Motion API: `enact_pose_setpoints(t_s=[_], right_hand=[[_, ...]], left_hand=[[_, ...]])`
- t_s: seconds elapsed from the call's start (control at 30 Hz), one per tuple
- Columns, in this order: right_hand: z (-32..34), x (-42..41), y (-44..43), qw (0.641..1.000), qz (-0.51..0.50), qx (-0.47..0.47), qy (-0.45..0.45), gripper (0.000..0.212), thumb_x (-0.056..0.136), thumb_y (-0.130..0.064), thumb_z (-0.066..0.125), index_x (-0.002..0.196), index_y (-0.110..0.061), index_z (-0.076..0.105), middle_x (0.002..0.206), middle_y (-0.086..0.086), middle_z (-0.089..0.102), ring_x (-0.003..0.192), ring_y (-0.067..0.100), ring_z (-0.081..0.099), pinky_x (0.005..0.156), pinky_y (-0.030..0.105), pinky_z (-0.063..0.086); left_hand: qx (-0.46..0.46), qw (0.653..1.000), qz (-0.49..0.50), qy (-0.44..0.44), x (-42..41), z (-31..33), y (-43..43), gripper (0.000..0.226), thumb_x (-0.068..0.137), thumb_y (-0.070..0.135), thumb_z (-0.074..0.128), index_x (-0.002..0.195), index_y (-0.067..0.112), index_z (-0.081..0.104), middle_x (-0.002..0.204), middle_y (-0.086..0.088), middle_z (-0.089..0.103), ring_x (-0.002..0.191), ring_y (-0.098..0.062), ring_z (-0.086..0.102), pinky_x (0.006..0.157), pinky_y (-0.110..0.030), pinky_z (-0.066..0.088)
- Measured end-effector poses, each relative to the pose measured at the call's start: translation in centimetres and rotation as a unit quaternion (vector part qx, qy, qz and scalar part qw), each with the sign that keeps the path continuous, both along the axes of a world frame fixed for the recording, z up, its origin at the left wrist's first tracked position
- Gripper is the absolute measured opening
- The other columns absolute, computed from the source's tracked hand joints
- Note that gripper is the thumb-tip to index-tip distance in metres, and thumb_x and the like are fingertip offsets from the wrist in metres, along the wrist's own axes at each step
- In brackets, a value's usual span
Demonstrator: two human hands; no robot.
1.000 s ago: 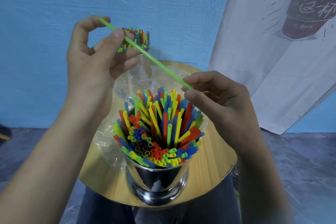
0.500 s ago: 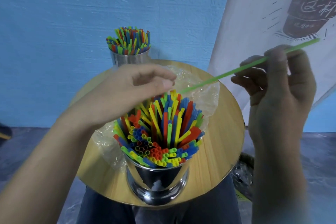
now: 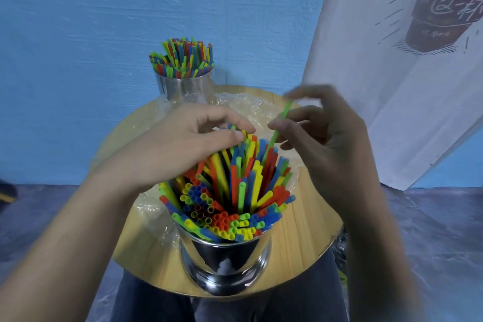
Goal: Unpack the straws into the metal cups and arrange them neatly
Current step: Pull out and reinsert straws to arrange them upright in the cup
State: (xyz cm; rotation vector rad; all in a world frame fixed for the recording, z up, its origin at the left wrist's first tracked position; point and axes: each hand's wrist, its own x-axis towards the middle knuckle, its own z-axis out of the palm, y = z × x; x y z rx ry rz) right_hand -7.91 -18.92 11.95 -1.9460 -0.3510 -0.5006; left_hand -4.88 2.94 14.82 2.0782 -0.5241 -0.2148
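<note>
The right hand (image 3: 326, 138) pinches a green straw (image 3: 281, 123) over the packed cup (image 3: 224, 264) at the table's (image 3: 308, 217) near edge. The left hand (image 3: 183, 144) curls onto the straws (image 3: 230, 191), grip unclear. Forcing it in could buckle it.

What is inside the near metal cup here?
Upright red, yellow, green and blue straws pack the near metal cup; the left hand rests on their far tips, and the right hand pinches a green straw dipping among them. The cup's inside bottom is covered.
</note>
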Motion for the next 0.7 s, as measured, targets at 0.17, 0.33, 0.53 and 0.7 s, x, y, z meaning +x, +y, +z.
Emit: enact_pose_setpoints(t_s=[0.17,0.33,0.53,0.7], right_hand=[[-0.2,0.5,-1.0,0.994,0.065,-0.067,0.064,0.031,0.091,-0.052,0.061,0.088,-0.024,0.074,0.091,-0.005,0.075,0.09,0.022,0.071,0.075,0.051,0.057],[-0.5,1.0,-1.7,0.991,0.111,-0.036,0.072,0.016,0.1,-0.03,0.06,0.095,-0.02,0.072,0.088,-0.007,0.072,0.081,0.013,0.067,0.069,0.026,0.054],[-1.4,2.1,-1.8,0.976,0.14,-0.091,0.137,0.025,0.104,-0.026,0.05,0.109,-0.021,0.074,0.101,-0.004,0.076,0.098,0.022,0.072,0.082,0.048,0.059],[-1.3,2.1,-1.6,0.971,0.176,-0.072,0.145,0.022,0.105,-0.024,0.055,0.11,-0.018,0.075,0.102,-0.003,0.077,0.099,0.024,0.072,0.084,0.054,0.06]], left_hand=[[-0.006,1.0,0.008,-0.008,0.1,-0.2,-0.2,0.018,0.1,0.029,0.061,0.105,0.037,0.077,0.099,0.005,0.078,0.092,-0.011,0.075,0.095,-0.047,0.057],[-0.008,1.0,0.007,-0.014,0.0,-0.4,-0.2,0.019,0.101,0.029,0.06,0.106,0.038,0.076,0.101,0.007,0.077,0.092,-0.009,0.075,0.093,-0.042,0.058],[-0.008,1.0,0.013,-0.009,0.0,-0.4,-0.2,0.019,0.101,0.029,0.06,0.104,0.039,0.076,0.1,0.008,0.077,0.09,-0.006,0.075,0.087,-0.032,0.06],[-0.006,1.0,0.016,-0.009,0.0,-0.4,-0.2,0.019,0.101,0.029,0.06,0.103,0.039,0.076,0.099,0.01,0.077,0.091,-0.004,0.074,0.08,-0.02,0.058]])
